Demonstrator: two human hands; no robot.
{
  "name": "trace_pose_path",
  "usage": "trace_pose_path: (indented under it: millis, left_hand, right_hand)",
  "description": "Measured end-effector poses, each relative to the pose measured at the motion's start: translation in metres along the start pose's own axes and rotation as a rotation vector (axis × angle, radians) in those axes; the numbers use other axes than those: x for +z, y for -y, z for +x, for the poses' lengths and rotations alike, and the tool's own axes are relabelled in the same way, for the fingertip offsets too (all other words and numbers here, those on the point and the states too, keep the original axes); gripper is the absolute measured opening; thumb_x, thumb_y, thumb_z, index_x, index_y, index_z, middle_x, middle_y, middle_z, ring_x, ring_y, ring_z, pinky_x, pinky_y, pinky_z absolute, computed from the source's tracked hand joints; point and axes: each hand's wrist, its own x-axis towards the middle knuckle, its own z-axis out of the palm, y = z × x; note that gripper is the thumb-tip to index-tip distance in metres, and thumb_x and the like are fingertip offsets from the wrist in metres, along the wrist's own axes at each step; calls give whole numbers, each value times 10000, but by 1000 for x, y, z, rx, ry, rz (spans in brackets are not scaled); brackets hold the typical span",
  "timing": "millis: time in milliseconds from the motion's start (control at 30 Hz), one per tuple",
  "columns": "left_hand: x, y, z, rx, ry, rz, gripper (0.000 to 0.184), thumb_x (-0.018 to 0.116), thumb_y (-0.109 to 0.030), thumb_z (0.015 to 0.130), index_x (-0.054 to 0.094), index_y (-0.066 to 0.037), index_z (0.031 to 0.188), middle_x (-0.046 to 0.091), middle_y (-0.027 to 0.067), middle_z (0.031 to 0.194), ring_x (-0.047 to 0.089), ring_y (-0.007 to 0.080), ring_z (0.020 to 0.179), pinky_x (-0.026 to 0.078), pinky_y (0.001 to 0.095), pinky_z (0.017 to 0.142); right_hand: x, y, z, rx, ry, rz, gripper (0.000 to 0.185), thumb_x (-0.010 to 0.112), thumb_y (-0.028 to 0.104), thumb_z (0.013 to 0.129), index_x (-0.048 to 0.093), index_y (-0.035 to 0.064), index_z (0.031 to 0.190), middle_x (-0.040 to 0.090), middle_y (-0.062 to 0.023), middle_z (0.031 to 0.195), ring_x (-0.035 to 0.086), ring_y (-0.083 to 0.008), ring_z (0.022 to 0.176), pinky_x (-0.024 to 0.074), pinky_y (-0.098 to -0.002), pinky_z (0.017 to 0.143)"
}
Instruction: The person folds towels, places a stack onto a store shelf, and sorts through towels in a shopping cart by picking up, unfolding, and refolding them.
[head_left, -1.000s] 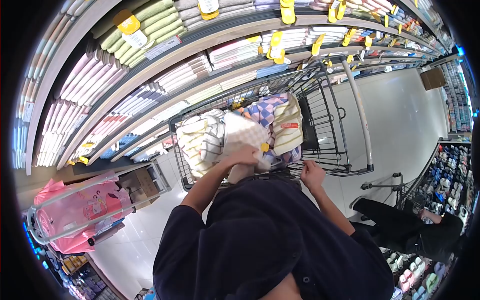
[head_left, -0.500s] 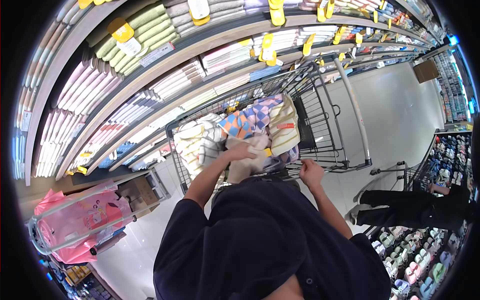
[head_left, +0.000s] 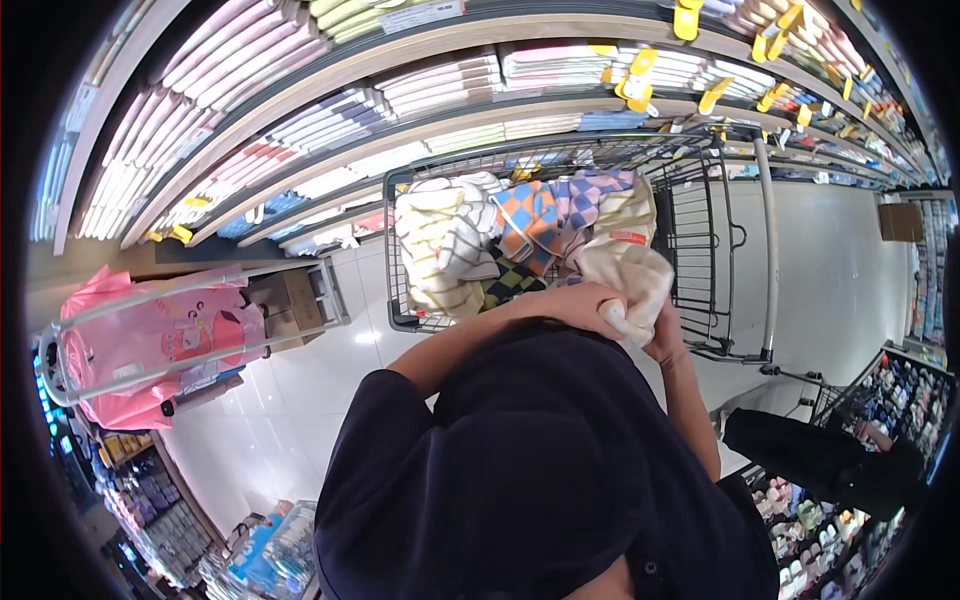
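A cream towel (head_left: 640,275) is bunched up at the near right side of the shopping cart (head_left: 393,260). My left hand (head_left: 592,306) reaches across my body and closes on its lower left part. On the towel's right edge, my right hand (head_left: 664,338) is wrapped, its fingertips partly covered by cloth. Inside the cart lie an orange-and-blue checkered towel (head_left: 528,222), a purple checkered towel (head_left: 585,200), a white towel with dark lines (head_left: 468,240), a yellow-striped towel (head_left: 425,265) and a dark green checkered cloth (head_left: 515,277).
Shelves of folded towels (head_left: 440,80) run along the far side, with yellow tags. A trolley holding a pink bag (head_left: 170,340) and a cardboard box (head_left: 285,305) stands left. To the right are the cart's handle (head_left: 768,250), a person in dark clothes (head_left: 810,455) and slippers (head_left: 810,550).
The cream towel has come toward me and rightward with my left hand. My right hand, earlier apart from it by the cart's edge, now grips it too. The view has shifted.
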Motion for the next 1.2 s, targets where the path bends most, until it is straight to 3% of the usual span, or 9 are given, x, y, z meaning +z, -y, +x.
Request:
trace_pose_path:
  millis: [200, 267, 333, 567, 700, 900, 1067, 1100, 1200]
  left_hand:
    - [6, 48, 6, -87, -117, -108, 440, 737, -372, 845, 631, -41, 1115, 641, 96, 1101, 603, 183, 1012, 476, 334, 858]
    - [-16, 58, 6, 157, -152, -312, 501, 738, -360, 849, 608, -54, 1223, 637, 89, 1130, 595, 158, 1032, 478, 328, 897]
    - [-48, 90, 4, -183, -211, -342, 529, 731, -361, 857, 593, -69, 1275, 617, 101, 1211, 601, 173, 1080, 479, 339, 933]
    - [-119, 197, 32, -577, -676, 768, 916, 779, -566, 691, 467, -65, 1391, 467, 201, 1417, 504, 337, 1271, 466, 415, 1004]
    - [-108, 263, 40, -827, -535, 955, 911, 768, -549, 682, 455, -80, 1397, 532, 222, 1350, 561, 345, 1209, 483, 417, 980]
    - [-48, 222, 55, -455, 156, 393, 482, 721, -343, 694, 677, -94, 1105, 682, 175, 1109, 659, 323, 1015, 502, 432, 892]
    - [-40, 206, 54, -322, -152, -45, 338, 643, -212, 742, 689, -74, 1047, 705, 159, 1006, 670, 357, 931, 523, 446, 830]
    - [-44, 261, 65, -417, -248, 332, 324, 626, -209, 801, 676, -65, 1088, 693, 182, 1025, 664, 379, 924, 525, 462, 801]
    - [-111, 262, 71, -567, -642, 397, 682, 722, -472, 776, 568, -47, 1286, 522, 279, 1314, 580, 420, 1125, 492, 440, 933]
  right_hand:
    - [-19, -18, 11, 316, 18, -538, 552, 656, 282, 933, 479, 2, 1374, 589, -109, 1284, 605, -162, 1128, 520, -285, 928]
    - [-19, -28, 11, 256, 16, -532, 539, 646, 313, 943, 501, -5, 1353, 604, -97, 1259, 611, -169, 1094, 515, -305, 910]
    - [-7, -38, 6, -71, 108, -745, 529, 631, 336, 955, 513, -10, 1337, 620, -83, 1233, 618, -188, 1051, 505, -328, 900]
    - [13, -37, -31, -213, -283, -922, 518, 798, 246, 774, 606, 13, 1195, 665, -82, 1123, 621, -157, 1026, 494, -319, 897]
    - [14, -35, -41, -257, -458, -1019, 581, 829, 257, 751, 595, 7, 1219, 664, -89, 1146, 629, -178, 1046, 503, -340, 897]
    - [19, -38, -25, -394, -510, -1001, 596, 875, 310, 714, 631, 19, 1173, 695, -105, 1076, 664, -204, 996, 522, -357, 879]
    - [-26, -53, -10, -312, -358, -1060, 584, 880, 337, 697, 647, 56, 1153, 700, -121, 1065, 680, -244, 986, 535, -373, 852]
    - [-32, -58, -9, -363, -336, -1061, 569, 873, 352, 697, 654, 67, 1138, 701, -127, 1058, 686, -267, 973, 542, -384, 833]
    - [-54, -68, -8, -342, -267, -1215, 544, 852, 381, 703, 658, 68, 1104, 693, -140, 1031, 686, -316, 930, 550, -410, 794]
